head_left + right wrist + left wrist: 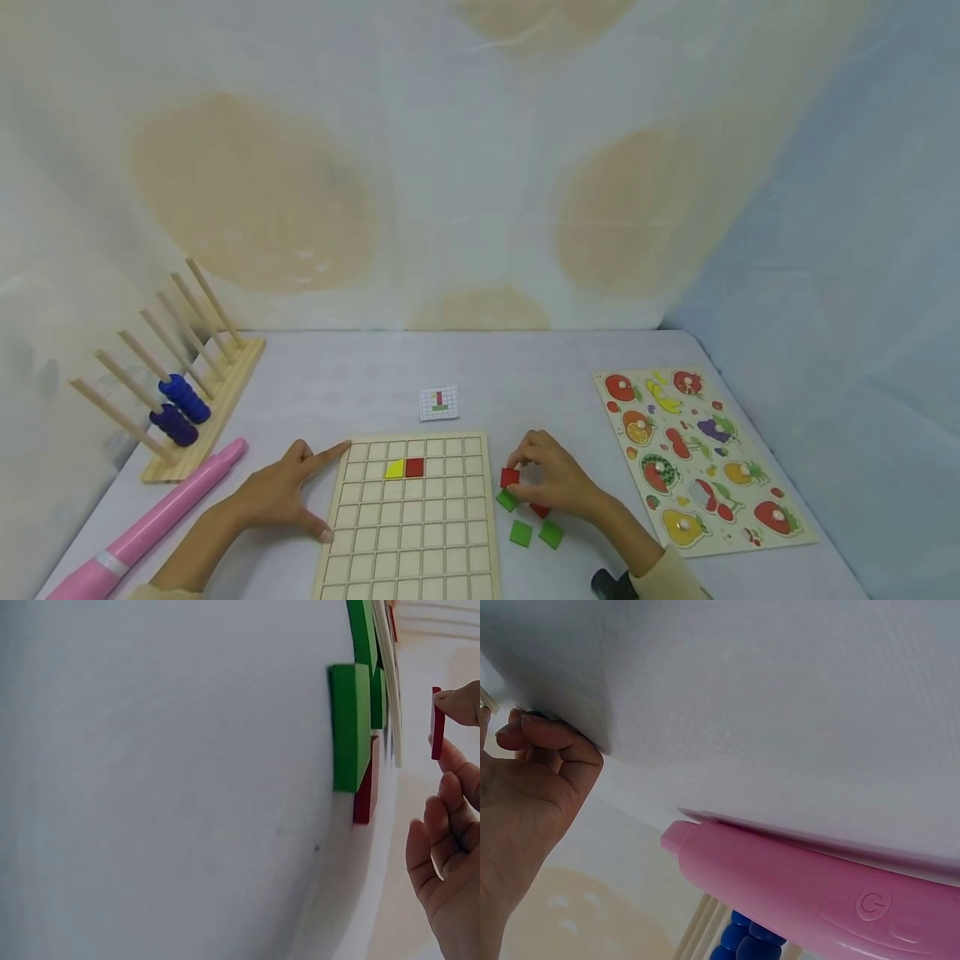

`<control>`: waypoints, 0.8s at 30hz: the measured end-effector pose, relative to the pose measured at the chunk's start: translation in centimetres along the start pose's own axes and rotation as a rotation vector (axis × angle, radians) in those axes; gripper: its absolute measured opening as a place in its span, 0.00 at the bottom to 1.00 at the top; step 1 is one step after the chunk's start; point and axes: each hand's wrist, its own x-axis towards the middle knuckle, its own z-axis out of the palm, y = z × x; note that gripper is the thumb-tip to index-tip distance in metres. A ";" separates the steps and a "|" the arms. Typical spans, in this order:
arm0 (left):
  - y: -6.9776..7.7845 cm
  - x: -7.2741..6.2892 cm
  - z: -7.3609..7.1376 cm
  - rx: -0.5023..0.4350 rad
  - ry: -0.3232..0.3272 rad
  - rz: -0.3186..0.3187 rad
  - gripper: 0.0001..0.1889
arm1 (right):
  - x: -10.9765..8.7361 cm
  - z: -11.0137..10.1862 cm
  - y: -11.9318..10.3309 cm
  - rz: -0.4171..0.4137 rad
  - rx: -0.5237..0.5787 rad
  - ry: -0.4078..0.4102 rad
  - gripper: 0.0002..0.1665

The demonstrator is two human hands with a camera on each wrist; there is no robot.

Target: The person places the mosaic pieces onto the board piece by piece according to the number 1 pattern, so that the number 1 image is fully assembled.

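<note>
My right hand (pixel 553 475) pinches a red square tile (pixel 510 477) between thumb and fingertip, raised off the table in the right wrist view. Below it lie several green tiles (pixel 521 533) and another red tile (pixel 540 510). A wooden grid board (pixel 408 533) is in front of me; a yellow tile (pixel 394 469) with a slanted side sits in it, left of a red tile (pixel 414 467). My left hand (pixel 279 492) touches the board's left edge, index fingertip at the far corner and thumb farther down. Its other fingers are curled in the left wrist view.
Behind the board lies a small pattern card (pixel 438 403). At left are a pink tube-shaped device (pixel 161 518) and a peg stand (pixel 225 392) with blue beads. A fruit puzzle board (pixel 705 467) lies at right, and a black object (pixel 611 583) near my right wrist.
</note>
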 end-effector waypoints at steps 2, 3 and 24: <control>0.1 0.0 -0.1 -0.004 0.001 0.002 0.64 | 0.2 0.1 -0.2 -0.011 0.008 -0.002 0.11; 0.1 0.0 -0.1 -0.005 0.002 0.004 0.64 | 0.3 0.2 -0.3 -0.017 0.017 -0.004 0.11; 0.0 -0.2 -0.2 0.009 0.011 0.037 0.63 | 2.4 2.9 -2.9 -0.053 0.066 -0.068 0.12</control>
